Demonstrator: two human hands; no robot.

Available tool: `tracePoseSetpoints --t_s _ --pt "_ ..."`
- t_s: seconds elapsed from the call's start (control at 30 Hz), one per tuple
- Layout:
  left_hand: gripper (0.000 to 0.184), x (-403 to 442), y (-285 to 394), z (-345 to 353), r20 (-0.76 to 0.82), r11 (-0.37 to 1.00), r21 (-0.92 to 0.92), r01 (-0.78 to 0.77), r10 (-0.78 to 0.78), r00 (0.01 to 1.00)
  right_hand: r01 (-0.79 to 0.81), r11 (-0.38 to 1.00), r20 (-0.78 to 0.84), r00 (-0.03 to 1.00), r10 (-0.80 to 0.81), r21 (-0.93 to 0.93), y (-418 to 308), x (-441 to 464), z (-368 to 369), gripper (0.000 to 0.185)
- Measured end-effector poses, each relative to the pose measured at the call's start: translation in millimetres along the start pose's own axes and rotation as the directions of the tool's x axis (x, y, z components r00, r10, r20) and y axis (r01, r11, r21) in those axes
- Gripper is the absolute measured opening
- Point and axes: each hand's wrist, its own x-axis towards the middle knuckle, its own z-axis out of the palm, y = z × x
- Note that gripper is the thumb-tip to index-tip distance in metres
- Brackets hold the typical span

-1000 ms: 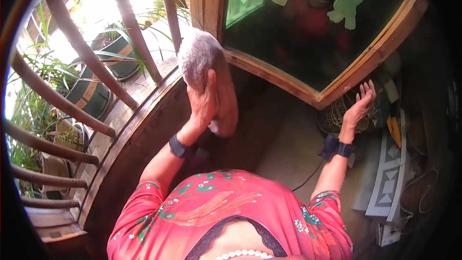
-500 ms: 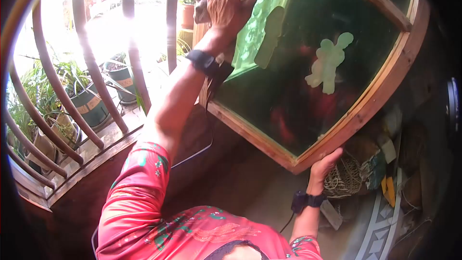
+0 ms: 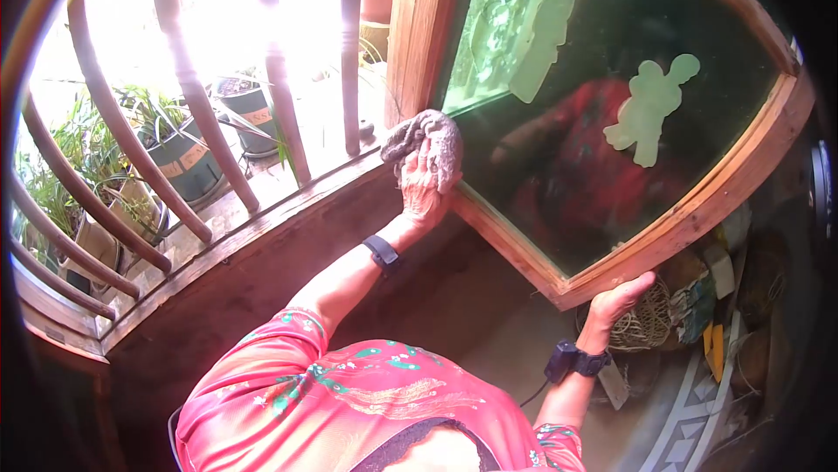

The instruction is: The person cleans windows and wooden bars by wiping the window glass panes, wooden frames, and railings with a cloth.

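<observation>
My left hand (image 3: 422, 188) is closed on a grey-brown rag (image 3: 429, 142), pressed against the hinge-side lower corner of the opened window. Wooden framing surrounds the window's dark glass pane (image 3: 559, 201), which reflects a red top. Two pale green cut-out stickers show on it: one figure-shaped sticker (image 3: 648, 110) and one long sticker (image 3: 543, 44). My right hand (image 3: 615, 302) grips the outer lower corner of the window frame (image 3: 668, 241) from below. Its fingers are partly hidden by the wood.
Curved wooden bars (image 3: 196, 88) stand to the left above a wooden sill (image 3: 253, 219). Behind them are potted plants, including a green pot (image 3: 185, 166). Below the window on the right are a wicker basket (image 3: 642, 319) and a yellow object (image 3: 714, 351).
My left hand has come down with the rag from high on the hinge-side frame to its lower corner. The view has shifted slightly; my right hand stays on the frame.
</observation>
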Motion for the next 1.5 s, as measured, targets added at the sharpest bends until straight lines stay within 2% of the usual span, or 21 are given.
tracePoseSetpoints --t_s 0.03,0.07,0.17,0.27,0.33,0.37,0.4,0.47,0.53,0.57,0.67,0.73,0.83,0.97,1.13,1.2,1.23,1.27,1.33,1.47,1.5 --pt "0.052 2 1 -4 0.052 1.000 0.009 0.008 -0.008 0.999 0.100 0.995 -0.055 0.994 -0.098 0.028 -11 -7 9 0.072" --pt "0.050 9 4 0 -0.027 0.990 -0.118 0.077 -0.080 0.996 0.098 0.995 -0.058 0.994 -0.096 0.024 -12 -10 10 0.072" --pt "0.053 59 29 -6 -0.138 0.974 -0.229 0.001 -0.033 0.990 0.117 0.991 -0.127 0.986 -0.108 0.062 -14 -9 14 0.067" --pt "0.054 152 46 -15 -0.306 0.944 -0.166 -0.284 0.225 0.925 0.074 0.989 -0.067 0.996 -0.066 0.124 -8 -8 7 0.073" --pt "0.056 227 66 -38 -0.474 0.920 -0.222 -0.323 0.188 0.860 0.081 0.996 -0.120 0.990 -0.076 0.039 12 -2 -4 0.070" --pt "0.054 261 72 -49 -0.484 0.934 -0.212 -0.288 0.156 0.861 0.249 0.926 -0.050 0.960 -0.274 -0.283 26 0 -11 0.067" --pt "0.050 298 68 -51 -0.575 0.913 -0.148 -0.381 0.234 0.784 0.388 0.728 0.073 0.902 -0.425 -0.565 33 4 -15 0.065" --pt "0.046 321 80 -66 -0.539 0.956 -0.075 -0.283 0.200 0.818 0.469 0.673 0.080 0.848 -0.524 -0.572 20 1 -7 0.062" --pt "0.046 324 82 -68 -0.591 0.935 -0.113 -0.337 0.209 0.779 0.265 0.944 -0.036 0.960 -0.277 -0.198 22 3 -2 0.062" --pt "0.047 319 80 -67 -0.596 0.921 -0.114 -0.373 0.237 0.767 0.100 0.992 -0.065 0.993 -0.094 0.083 9 2 2 0.062" --pt "0.054 280 69 -40 -0.535 0.904 0.008 -0.428 0.365 0.762 0.127 0.986 -0.123 0.986 -0.113 0.108 20 6 6 0.062" --pt "0.058 223 93 -56 -0.333 0.905 -0.192 -0.379 0.304 0.893 0.186 0.982 -0.153 0.971 -0.184 0.001 30 10 4 0.062" --pt "0.063 214 117 -53 -0.271 0.877 -0.208 -0.434 0.374 0.887 0.207 0.978 -0.149 0.968 -0.201 0.027 52 23 3 0.058" --pt "0.064 252 158 -59 -0.374 0.858 -0.112 -0.501 0.431 0.821 0.126 0.989 -0.143 0.983 -0.114 0.075 43 17 6 0.057" --pt "0.070 274 221 -64 -0.455 0.786 -0.177 -0.592 0.468 0.757 0.055 0.976 -0.118 0.993 -0.030 0.213 26 8 13 0.061" --pt "0.067 264 242 -64 -0.386 0.690 -0.251 -0.679 0.572 0.724 0.346 0.889 -0.032 0.928 -0.372 -0.300 59 19 10 0.056" --pt "0.063 259 251 -58 -0.384 0.611 -0.211 -0.763 0.666 0.639 0.329 0.932 -0.049 0.939 -0.339 -0.154 53 19 7 0.062" --pt "0.061 250 263 -58 -0.388 0.553 -0.208 -0.807 0.710 0.587 0.332 0.930 -0.049 0.938 -0.343 -0.155 42 18 9 0.062" --pt "0.063 254 262 -58 -0.442 0.443 -0.288 -0.849 0.725 0.528 0.139 0.937 -0.031 0.990 -0.136 0.322 30 20 10 0.062" --pt "0.069 271 220 -65 -0.379 0.563 -0.198 -0.802 0.711 0.593 0.174 0.950 0.052 0.980 -0.194 0.257 40 22 4 0.061" --pt "0.071 279 197 -60 -0.421 0.573 -0.200 -0.795 0.683 0.597 0.234 0.969 -0.022 0.972 -0.233 0.075 43 19 9 0.061"
